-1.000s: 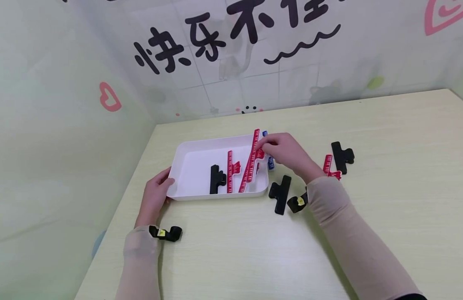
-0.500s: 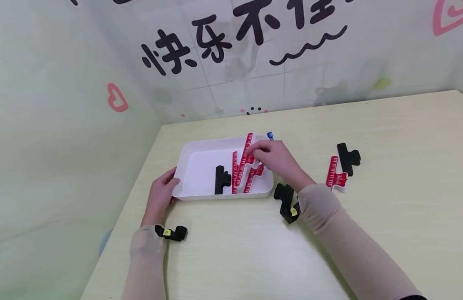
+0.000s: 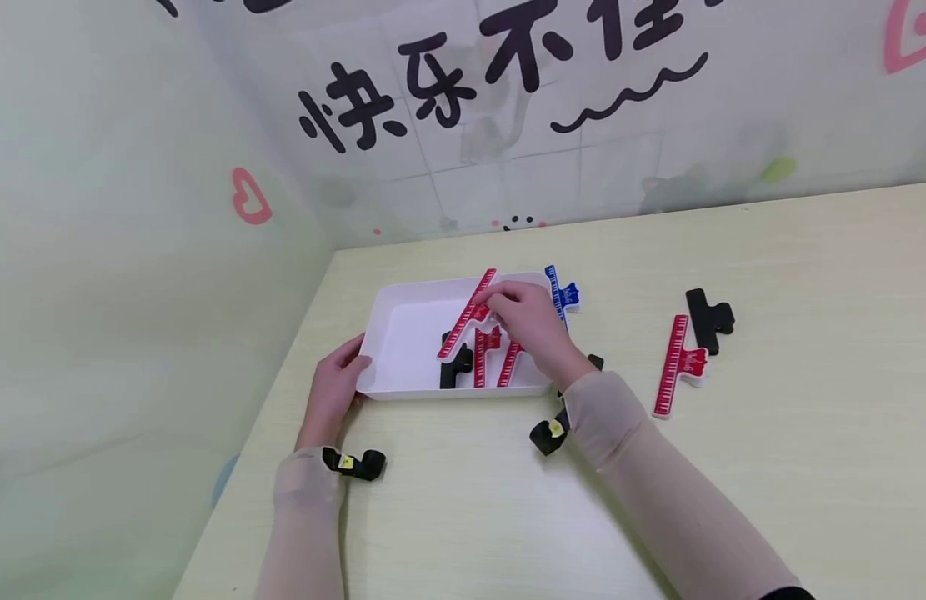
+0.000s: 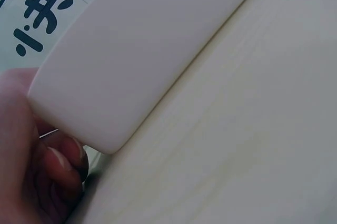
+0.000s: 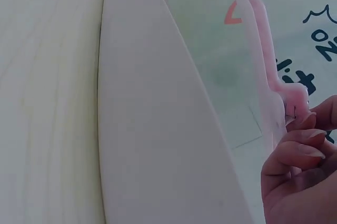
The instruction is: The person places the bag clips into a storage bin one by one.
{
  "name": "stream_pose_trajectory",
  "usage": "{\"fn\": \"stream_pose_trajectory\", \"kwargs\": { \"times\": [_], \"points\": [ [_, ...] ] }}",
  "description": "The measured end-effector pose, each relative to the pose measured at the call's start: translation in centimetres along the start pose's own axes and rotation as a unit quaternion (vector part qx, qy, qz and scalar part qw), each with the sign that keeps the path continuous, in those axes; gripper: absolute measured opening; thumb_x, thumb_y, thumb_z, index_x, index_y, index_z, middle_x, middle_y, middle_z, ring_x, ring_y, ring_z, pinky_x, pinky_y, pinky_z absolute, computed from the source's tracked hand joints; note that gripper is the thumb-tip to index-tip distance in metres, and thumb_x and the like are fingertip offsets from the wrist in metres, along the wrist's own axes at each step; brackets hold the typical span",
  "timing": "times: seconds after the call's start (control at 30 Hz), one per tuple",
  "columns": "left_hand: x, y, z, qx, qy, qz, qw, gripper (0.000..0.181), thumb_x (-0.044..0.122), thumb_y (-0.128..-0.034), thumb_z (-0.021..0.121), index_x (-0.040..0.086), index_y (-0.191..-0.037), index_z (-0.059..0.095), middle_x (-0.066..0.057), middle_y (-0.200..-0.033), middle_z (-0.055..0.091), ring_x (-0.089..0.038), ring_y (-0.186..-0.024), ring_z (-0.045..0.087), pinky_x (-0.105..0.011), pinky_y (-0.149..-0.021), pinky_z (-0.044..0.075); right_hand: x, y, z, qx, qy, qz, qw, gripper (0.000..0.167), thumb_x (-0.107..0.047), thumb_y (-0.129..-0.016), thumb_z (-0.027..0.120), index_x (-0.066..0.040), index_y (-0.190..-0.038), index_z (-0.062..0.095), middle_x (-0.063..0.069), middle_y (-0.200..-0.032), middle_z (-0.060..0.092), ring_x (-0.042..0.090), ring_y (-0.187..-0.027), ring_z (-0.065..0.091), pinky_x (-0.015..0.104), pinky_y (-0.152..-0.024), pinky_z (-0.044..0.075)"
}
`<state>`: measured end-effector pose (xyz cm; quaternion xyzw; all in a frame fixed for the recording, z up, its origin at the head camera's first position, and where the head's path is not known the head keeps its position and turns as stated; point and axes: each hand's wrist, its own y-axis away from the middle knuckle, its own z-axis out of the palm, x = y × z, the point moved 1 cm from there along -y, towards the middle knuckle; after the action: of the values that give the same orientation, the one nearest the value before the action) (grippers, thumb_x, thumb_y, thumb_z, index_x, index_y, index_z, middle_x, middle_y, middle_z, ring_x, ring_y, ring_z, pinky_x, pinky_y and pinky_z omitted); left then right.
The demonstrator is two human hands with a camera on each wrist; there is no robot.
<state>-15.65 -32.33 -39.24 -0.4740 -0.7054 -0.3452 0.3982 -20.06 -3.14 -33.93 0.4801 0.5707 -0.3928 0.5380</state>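
Observation:
My left hand (image 3: 337, 383) grips the left end of a white plastic tray (image 3: 393, 392), thumb over the rim. In the left wrist view, curled fingers (image 4: 66, 155) show beside the tray's outer corner. My right hand (image 3: 528, 323) pinches a red-and-white clip (image 3: 466, 315) by its handle, holding it tilted above the tray. The right wrist view shows the fingertips on the clip's handle (image 5: 296, 95). Inside the tray are a black clip (image 3: 456, 367), partly covered by the held one, and two red clips, one (image 3: 481, 358) near the middle and another (image 3: 510, 365) partly behind the hand.
A blue clip (image 3: 556, 287) is by the tray's right rim, partly hidden. Further right on the table (image 3: 808, 375) lie a red clip (image 3: 680, 367) and a black clip (image 3: 708, 321). Another black clip (image 3: 596, 362) shows partly behind the right wrist. Patterned wall sheeting stands behind.
My right hand has carried the red clip leftward across the tray, tilting it more, until it overlaps the black clip. The left hand stays on the tray. The view has shifted slightly.

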Motion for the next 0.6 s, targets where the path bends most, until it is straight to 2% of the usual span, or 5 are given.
{"fn": "stream_pose_trajectory", "kwargs": {
  "times": [0.13, 0.3, 0.6],
  "points": [
    [0.1, 0.0, 0.2, 0.002, -0.001, -0.005, 1.0, 0.043, 0.022, -0.0864, 0.053, 0.031, -0.128, 0.049, 0.003, -0.12, 0.052, -0.013, -0.05, 0.043, -0.024, -0.042, 0.037, -0.1, -0.4, 1.1, 0.013, -0.026, 0.01, 0.9995, 0.022, -0.026, -0.089, 0.047, -0.025, -0.098, 0.067, 0.001, -0.092, 0.056, 0.02, -0.067, 0.046, 0.022, -0.051, 0.036],
    [0.1, 0.2, 0.4, 0.005, -0.003, -0.011, 0.9999, 0.042, 0.022, -0.0863, 0.053, 0.032, -0.127, 0.049, 0.003, -0.119, 0.052, -0.013, -0.049, 0.043, -0.023, -0.041, 0.037, -0.1, -0.6, 2.2, 0.014, -0.052, 0.02, 0.9983, 0.02, -0.029, -0.089, 0.048, -0.026, -0.097, 0.067, 0.002, -0.093, 0.055, 0.022, -0.072, 0.047, 0.022, -0.052, 0.036],
    [0.1, 0.2, 0.2, 0.008, -0.009, -0.01, 0.9999, 0.043, 0.022, -0.0865, 0.052, 0.032, -0.128, 0.049, 0.003, -0.119, 0.052, -0.014, -0.051, 0.043, -0.022, -0.041, 0.036, 0.6, -1.1, 3.3, -0.007, -0.038, 0.025, 0.9989, 0.02, -0.029, -0.089, 0.048, -0.029, -0.095, 0.067, 0.0, -0.092, 0.057, 0.019, -0.077, 0.049, 0.023, -0.058, 0.039]
  ]
}}
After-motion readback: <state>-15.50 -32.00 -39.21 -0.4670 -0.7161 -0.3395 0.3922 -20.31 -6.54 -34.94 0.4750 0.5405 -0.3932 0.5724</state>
